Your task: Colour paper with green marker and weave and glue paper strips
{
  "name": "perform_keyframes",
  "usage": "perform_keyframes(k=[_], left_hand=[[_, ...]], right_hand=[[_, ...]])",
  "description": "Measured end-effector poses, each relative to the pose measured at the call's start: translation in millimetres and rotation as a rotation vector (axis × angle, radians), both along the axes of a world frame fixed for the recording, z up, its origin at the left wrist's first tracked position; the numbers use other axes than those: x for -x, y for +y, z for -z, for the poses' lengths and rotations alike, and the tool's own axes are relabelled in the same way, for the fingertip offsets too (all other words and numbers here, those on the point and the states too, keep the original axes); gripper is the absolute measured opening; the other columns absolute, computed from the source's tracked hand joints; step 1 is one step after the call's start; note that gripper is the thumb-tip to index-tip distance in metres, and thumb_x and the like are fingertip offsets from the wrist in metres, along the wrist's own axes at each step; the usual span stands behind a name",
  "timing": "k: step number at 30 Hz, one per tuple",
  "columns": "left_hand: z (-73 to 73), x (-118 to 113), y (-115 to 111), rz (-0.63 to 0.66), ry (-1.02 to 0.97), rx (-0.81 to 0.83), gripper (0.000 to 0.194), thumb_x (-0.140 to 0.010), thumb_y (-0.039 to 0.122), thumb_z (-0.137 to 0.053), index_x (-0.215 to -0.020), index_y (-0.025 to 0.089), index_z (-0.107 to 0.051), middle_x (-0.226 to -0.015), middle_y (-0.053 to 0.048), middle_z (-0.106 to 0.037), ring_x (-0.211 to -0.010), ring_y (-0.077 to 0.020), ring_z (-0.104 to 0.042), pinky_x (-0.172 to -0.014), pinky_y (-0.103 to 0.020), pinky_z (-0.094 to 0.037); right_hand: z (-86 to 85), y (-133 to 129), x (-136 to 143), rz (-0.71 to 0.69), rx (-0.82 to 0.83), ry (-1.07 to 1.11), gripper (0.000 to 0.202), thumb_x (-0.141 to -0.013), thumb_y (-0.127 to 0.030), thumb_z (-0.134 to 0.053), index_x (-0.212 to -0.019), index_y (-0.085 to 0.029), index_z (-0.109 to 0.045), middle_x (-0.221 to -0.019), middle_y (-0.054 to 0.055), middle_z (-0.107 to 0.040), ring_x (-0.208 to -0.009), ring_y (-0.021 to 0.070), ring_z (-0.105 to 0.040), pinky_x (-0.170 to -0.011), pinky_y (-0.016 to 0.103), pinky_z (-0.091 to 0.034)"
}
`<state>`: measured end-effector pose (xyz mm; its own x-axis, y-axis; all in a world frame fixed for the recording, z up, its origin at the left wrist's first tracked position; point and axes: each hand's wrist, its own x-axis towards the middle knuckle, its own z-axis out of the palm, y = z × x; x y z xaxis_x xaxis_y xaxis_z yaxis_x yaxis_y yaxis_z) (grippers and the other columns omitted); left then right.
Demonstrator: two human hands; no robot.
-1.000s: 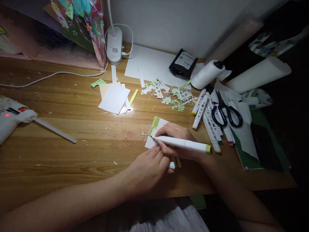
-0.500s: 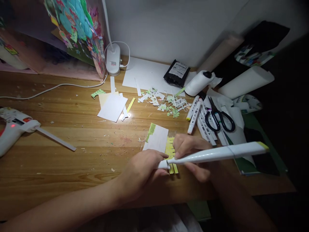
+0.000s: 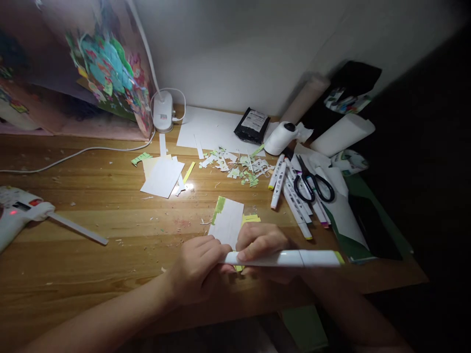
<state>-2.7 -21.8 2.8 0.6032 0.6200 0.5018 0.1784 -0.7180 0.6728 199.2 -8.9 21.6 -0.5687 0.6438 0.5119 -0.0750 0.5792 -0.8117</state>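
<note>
Marker (image 3: 283, 258) is lying level above the near tabletop (image 3: 91, 230) edge, both hands gripping it: right hand (image 3: 263, 243) closing on the barrel, left hand (image 3: 195, 267) wrapping the tip end. Judged light, rigid, smooth; best held mid-barrel. Left fingers are hiding the tip, so cap presence is indeterminable. Paper (image 3: 227, 223) is lying just behind.

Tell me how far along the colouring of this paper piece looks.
Done: the white card has one green-coloured corner; cut scraps lie behind it. In hand: both hands, left hand and right hand, hold the marker at its near end, off the card. Left: most of the card remains white.
</note>
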Motion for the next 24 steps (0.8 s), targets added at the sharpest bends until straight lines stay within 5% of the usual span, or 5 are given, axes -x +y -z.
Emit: perform_keyframes(k=[6, 9, 14, 19, 24], left_hand=[[-8.3, -6.1, -8.8, 0.029, 0.15, 0.336, 0.04, -0.096, 0.041, -0.024, -0.077, 0.018, -0.05, -0.066, -0.002, -0.056, -0.06, -0.0145, -0.051, -0.056, -0.024, -0.038], [-16.6, -0.7, 0.5, -0.131, 0.234, 0.432, 0.041, -0.096, 0.042, -0.022, -0.075, 0.019, -0.048, -0.067, -0.001, -0.056, -0.062, -0.0156, -0.053, -0.058, -0.025, -0.039], [-43.0, 25.3, 33.6, -0.632, 0.715, 0.276, 0.034, -0.094, 0.041, -0.024, -0.076, 0.021, -0.045, -0.071, -0.004, -0.058, -0.063, -0.021, -0.055, -0.053, -0.027, -0.034], [-45.6, 47.5, 40.7, -0.739, 1.02, 0.213, 0.038, -0.095, 0.039, -0.021, -0.079, 0.018, -0.049, -0.077, -0.01, -0.062, -0.069, -0.0252, -0.06, -0.051, -0.028, -0.035], [-37.6, 43.4, 30.9, -0.81, 0.933, -0.149, 0.041, -0.091, 0.044, -0.04, -0.101, 0.007, -0.051, -0.093, -0.019, -0.058, -0.085, -0.0331, -0.057, -0.068, -0.04, -0.046]], right_hand=[[6.2, 9.4, 3.0, 0.137, 0.371, -0.066, 0.034, -0.082, -0.049, -0.056, -0.079, -0.015, -0.057, -0.067, 0.001, -0.057, -0.058, 0.0111, -0.055, -0.053, 0.022, -0.044], [0.9, 22.1, -6.6, 0.258, 0.46, -0.158, 0.048, -0.089, -0.056, -0.035, -0.082, -0.014, -0.056, -0.059, 0.0, -0.055, -0.051, 0.011, -0.051, -0.05, 0.023, -0.043], [-20.7, 43.0, -67.5, 0.923, -0.074, -0.861, 0.023, -0.091, -0.026, -0.04, -0.108, -0.018, -0.054, -0.076, 0.003, -0.06, -0.071, 0.0165, -0.057, -0.062, 0.028, -0.044], [-14.6, 53.0, -107.8, 0.775, -0.212, -1.034, 0.026, -0.071, -0.003, -0.058, -0.089, -0.019, -0.064, -0.081, 0.006, -0.064, -0.086, 0.0214, -0.058, -0.074, 0.03, -0.043], [-14.3, 38.9, -98.7, 0.787, -0.292, -0.927, 0.011, -0.078, -0.014, -0.057, -0.087, -0.017, -0.06, -0.08, 0.008, -0.064, -0.08, 0.0214, -0.06, -0.071, 0.031, -0.045]])
